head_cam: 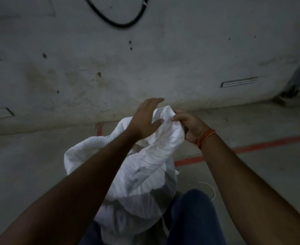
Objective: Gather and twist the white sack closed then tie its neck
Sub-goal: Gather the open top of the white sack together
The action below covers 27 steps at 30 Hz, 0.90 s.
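We are pinching the white sack (136,174) mouth with our right hand (190,128), fingers clamped on bunched cloth to anchor it; our left hand (145,119) is hovering spread just beside, likely to gather more; the sack is standing below both hands, between our knees.

My arms are bare, with no sleeves showing. On my right wrist, right of the middle of the frame, I wear a band of orange and red threads (206,137). At the bottom are my dark blue trousers (193,218).
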Each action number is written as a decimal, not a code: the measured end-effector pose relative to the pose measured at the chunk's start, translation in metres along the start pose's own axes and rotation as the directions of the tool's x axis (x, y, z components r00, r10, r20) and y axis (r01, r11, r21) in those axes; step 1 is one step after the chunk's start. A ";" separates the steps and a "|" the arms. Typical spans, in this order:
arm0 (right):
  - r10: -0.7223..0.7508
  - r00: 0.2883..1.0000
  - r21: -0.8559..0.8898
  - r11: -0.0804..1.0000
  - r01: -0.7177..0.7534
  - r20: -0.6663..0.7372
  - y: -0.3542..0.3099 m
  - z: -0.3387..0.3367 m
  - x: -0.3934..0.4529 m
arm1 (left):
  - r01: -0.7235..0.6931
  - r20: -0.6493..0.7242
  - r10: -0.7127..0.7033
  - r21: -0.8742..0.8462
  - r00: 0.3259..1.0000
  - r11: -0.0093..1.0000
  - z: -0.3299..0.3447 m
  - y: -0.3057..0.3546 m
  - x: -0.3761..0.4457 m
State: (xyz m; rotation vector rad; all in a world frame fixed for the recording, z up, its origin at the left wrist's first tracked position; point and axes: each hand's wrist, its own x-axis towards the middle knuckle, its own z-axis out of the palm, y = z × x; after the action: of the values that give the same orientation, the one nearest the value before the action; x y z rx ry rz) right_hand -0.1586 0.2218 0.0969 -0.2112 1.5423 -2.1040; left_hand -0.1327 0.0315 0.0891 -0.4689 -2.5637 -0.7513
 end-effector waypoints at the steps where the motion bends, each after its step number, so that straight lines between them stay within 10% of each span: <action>1: -0.003 0.999 0.008 1.000 0.003 0.047 -0.006 0.003 -0.002 | -0.022 0.058 0.021 0.016 0.998 1.000 -0.005 0.003 0.007; 5: -0.217 0.976 -0.383 0.902 0.200 -0.001 -0.013 0.007 -0.005 | -0.015 0.306 0.017 -0.011 0.952 1.000 -0.012 0.010 0.014; 8: -0.669 0.742 -0.870 0.388 0.304 -0.039 -0.010 0.006 -0.005 | -0.022 0.198 0.014 0.041 0.980 0.999 -0.011 0.011 0.012; 10: -0.803 0.592 -0.921 0.273 0.279 -0.059 -0.004 0.007 -0.007 | -0.015 0.045 0.010 0.101 0.999 0.995 -0.015 0.013 0.015; 12: -0.756 0.638 -0.905 0.362 0.226 -0.143 0.002 0.010 -0.009 | 0.004 -0.067 0.004 0.128 0.998 0.992 -0.020 0.015 0.019; 15: -0.279 0.937 -0.667 0.742 0.071 -0.210 0.002 0.015 -0.017 | 0.115 -0.198 -0.094 0.095 0.976 0.989 -0.029 0.018 0.023; 17: -0.100 0.981 -0.490 0.872 0.006 -0.166 0.006 0.012 -0.019 | 0.158 -0.240 -0.139 0.064 0.961 0.985 -0.033 0.019 0.024; 21: -0.271 0.909 -0.434 0.893 0.115 -0.318 0.004 0.008 -0.012 | 0.156 -0.180 -0.159 -0.031 0.971 0.987 -0.044 0.018 0.026; 24: -0.591 0.703 -0.677 0.705 0.213 -0.395 -0.020 0.010 -0.009 | 0.090 -0.041 -0.092 -0.029 0.995 0.995 -0.055 0.019 0.028; 27: -0.627 0.603 -0.618 0.740 0.264 -0.494 -0.050 0.015 -0.005 | 0.064 0.117 -0.062 -0.012 0.991 0.998 -0.070 0.026 0.033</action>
State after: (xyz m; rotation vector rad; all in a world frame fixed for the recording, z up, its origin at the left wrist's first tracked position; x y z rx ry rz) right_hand -0.1638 0.2222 0.1489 0.0084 2.7488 -2.2514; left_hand -0.1283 0.0188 0.1699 -0.4511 -2.6941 -0.7884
